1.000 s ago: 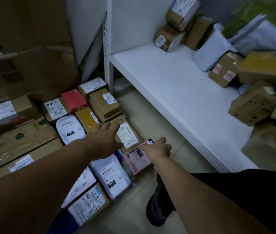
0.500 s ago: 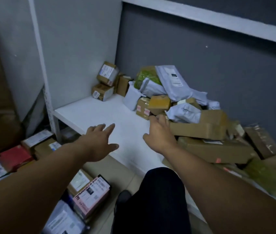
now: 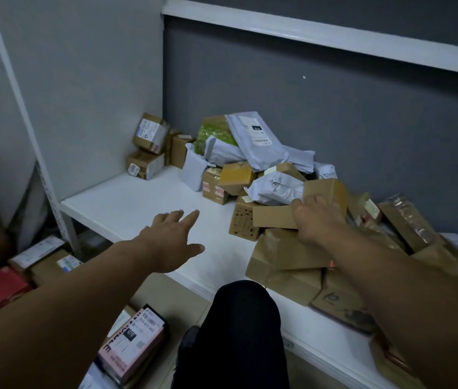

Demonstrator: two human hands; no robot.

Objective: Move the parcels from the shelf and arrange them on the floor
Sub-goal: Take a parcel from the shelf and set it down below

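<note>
Right hand now on cardboard box

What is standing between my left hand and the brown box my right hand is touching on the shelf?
Nothing visible. Only bare white shelf lies between the open left hand and the flat cardboard box under the right hand.

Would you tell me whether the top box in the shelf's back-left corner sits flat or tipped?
Tipped: the top box leans at a slant on the lower box beneath it.
</note>
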